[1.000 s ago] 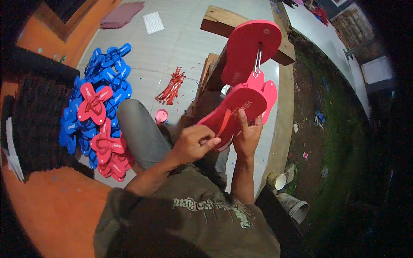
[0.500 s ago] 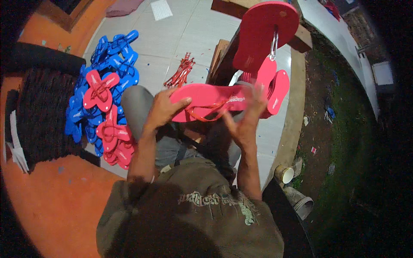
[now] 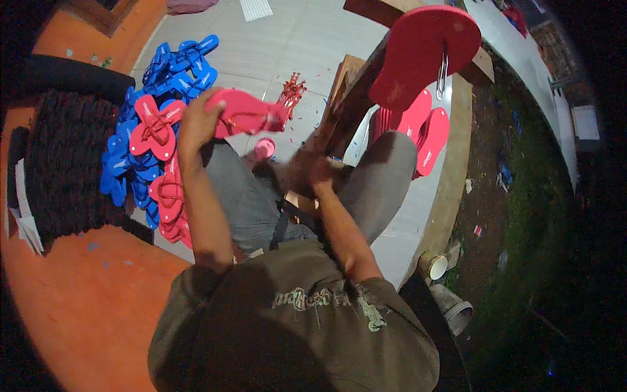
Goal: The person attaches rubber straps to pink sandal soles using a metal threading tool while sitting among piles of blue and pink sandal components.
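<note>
My left hand (image 3: 196,121) grips a finished red flip-flop (image 3: 251,112) by its heel end, held out to the left above my left knee, close to the pile of blue and red flip-flops (image 3: 153,137) on the floor. Blurred by motion, my right hand (image 3: 312,171) sits low between my knees beside the wooden stand (image 3: 343,98); whether it holds anything cannot be made out. A red sole (image 3: 418,55) hangs on a metal hook on the stand, with more red soles (image 3: 421,127) behind my right knee.
A bundle of red straps (image 3: 290,88) and a small pink cup (image 3: 264,148) lie on the tiled floor. A dark woven mat (image 3: 62,163) lies left of the pile. A concrete kerb (image 3: 450,189), a paper cup (image 3: 434,266) and dirt ground lie right.
My left hand has carried the red flip-flop away from the stand to the left, toward the pile. My right hand let go of it and dropped down between my knees.
</note>
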Tool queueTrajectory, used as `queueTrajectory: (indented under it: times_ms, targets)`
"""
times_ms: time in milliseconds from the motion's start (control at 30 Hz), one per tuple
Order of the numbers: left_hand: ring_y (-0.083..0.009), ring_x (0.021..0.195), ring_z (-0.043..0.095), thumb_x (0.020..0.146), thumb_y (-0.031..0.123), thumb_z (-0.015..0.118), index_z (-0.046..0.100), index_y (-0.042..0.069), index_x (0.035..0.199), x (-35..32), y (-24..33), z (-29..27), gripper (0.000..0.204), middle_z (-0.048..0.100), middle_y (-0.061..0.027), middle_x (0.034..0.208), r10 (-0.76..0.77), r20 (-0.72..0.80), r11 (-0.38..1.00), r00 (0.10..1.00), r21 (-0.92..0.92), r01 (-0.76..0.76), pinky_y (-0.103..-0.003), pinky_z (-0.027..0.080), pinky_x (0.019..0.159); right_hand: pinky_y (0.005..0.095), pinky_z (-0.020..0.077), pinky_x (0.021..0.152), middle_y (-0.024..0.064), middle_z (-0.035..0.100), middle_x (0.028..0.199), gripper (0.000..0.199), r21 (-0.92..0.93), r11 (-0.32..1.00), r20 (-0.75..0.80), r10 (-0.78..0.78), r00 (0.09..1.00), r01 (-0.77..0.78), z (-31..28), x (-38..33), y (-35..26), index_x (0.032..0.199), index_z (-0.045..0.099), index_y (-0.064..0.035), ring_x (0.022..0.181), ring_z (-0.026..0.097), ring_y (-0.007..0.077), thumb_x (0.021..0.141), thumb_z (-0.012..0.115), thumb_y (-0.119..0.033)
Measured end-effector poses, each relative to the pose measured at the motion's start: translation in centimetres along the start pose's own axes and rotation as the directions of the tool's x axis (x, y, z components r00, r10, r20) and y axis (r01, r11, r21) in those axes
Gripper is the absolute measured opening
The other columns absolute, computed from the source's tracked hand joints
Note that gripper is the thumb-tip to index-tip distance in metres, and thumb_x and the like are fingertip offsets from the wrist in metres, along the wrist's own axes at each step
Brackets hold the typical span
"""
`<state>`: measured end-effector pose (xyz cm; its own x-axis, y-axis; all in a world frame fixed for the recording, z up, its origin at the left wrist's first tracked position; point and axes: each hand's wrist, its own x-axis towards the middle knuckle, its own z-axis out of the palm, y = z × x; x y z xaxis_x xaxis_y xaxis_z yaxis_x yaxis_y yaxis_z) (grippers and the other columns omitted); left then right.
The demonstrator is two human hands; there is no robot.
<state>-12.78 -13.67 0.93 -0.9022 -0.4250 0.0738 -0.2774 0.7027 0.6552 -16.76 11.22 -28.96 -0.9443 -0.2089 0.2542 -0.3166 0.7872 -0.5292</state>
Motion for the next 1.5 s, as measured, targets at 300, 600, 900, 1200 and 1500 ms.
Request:
queueTrajectory:
  times_ms: [300,600,900,1200,1500]
  targets:
    - [-0.0342,0.086,0.057,0.068,0.021,0.057,0.057,0.006,0.101,-1.5,-6.5,12.2,0.036,0.059,-0.0192,0.093,-0.19,0.469,0.981,0.863,0.126,0.147,-0.038,0.045,0.075,0.0361,0.0463,0.063,0.0148,0.061,0.075,0.023,0.387,0.79,0.494,0.257,0.831,-0.475,-18.3,1.8,-6.8,0.08,0.057,-0.0017,0.07,0.059,0.0304,0.069,0.063,-0.02]
    - [-0.0334,0.088,0.057,0.068,0.023,0.053,0.057,0.005,0.101,-3.4,-9.5,26.0,0.038,0.059,-0.018,0.097,-0.009,0.824,0.947,0.567,0.189,-0.26,-0.04,0.046,0.075,0.0365,0.0459,0.067,0.0182,0.059,0.082,0.021,0.351,0.933,0.333,-0.045,0.942,-0.079,-16.3,1.9,-9.3,0.092,0.055,-0.0017,0.077,0.058,0.0315,0.074,0.059,-0.012]
    - [-0.0355,0.074,0.057,0.081,0.02,0.04,0.055,-0.001,0.08,5.9,-8.2,33.2,0.026,0.056,-0.022,0.08,-0.002,0.208,0.993,0.978,0.115,-0.022,-0.045,0.046,0.064,0.0294,0.0461,0.068,0.0124,0.061,0.084,0.015,0.488,0.86,0.342,-0.032,0.939,-0.148,-22.4,0.0,-6.5,0.089,0.058,-0.0015,0.074,0.06,0.0227,0.078,0.058,-0.012]
    - [-0.038,0.084,0.056,0.077,0.019,0.044,0.052,-0.003,0.093,3.0,-11.6,34.7,0.027,0.056,-0.0236,0.091,-0.123,0.389,0.984,0.913,0.164,0.063,-0.045,0.046,0.074,0.0255,0.0459,0.069,0.0096,0.063,0.079,0.012,0.679,0.72,0.192,0.013,0.981,-0.142,-33.9,5.2,-12.0,0.082,0.064,-0.0009,0.074,0.059,0.0174,0.076,0.058,-0.01]
    - [-0.0313,0.071,0.058,0.072,0.021,0.055,0.059,0.003,0.076,4.2,-8.4,33.8,0.02,0.059,-0.0179,0.074,-0.314,0.033,0.854,0.949,-0.427,0.297,-0.039,0.044,0.068,0.0259,0.0454,0.071,0.0096,0.062,0.081,0.013,0.651,0.709,-0.155,-0.227,0.961,0.272,-42.1,3.3,-15.3,0.084,0.063,-0.0008,0.075,0.058,0.0175,0.077,0.058,-0.01]
